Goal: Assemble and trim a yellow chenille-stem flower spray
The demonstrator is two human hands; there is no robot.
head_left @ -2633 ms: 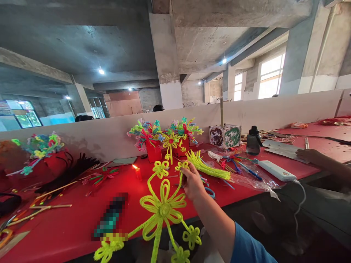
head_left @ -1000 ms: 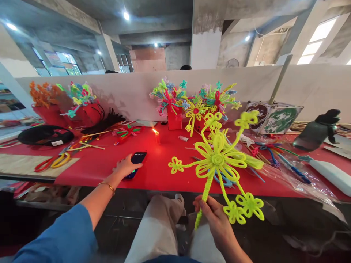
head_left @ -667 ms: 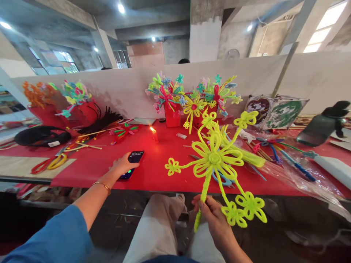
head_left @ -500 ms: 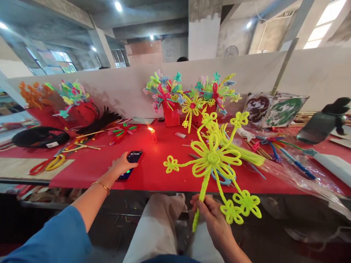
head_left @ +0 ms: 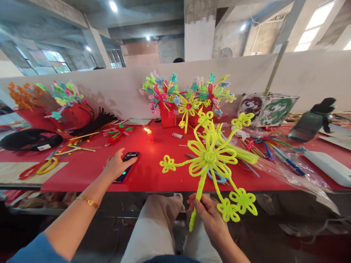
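Observation:
My right hand (head_left: 212,217) is closed around the stem of a bright yellow pipe-cleaner flower (head_left: 211,157), which has a large looped bloom and several small blooms on side stalks. The flower stands up in front of me, slightly tilted, over the table's front edge. On the left, my left hand (head_left: 117,166) is at a smartphone (head_left: 128,166) lying on the red tabletop. Its fingers are spread at the phone's left side, and the thumb stretches over the lit screen. Whether the thumb touches the glass I cannot tell.
A lit red candle (head_left: 149,136) burns beyond the phone. Nearby are a lighter (head_left: 177,135), scissors with red and yellow handles (head_left: 51,165), blue-handled scissors (head_left: 219,177), and yellow pipe cleaners (head_left: 244,153). Red pots (head_left: 168,115) of flowers stand behind; a dark bottle (head_left: 308,126) is right.
My left hand has loosened from the phone's side and its fingers have spread, with the thumb now over the screen. My right hand still holds the flower. The view has shifted slightly.

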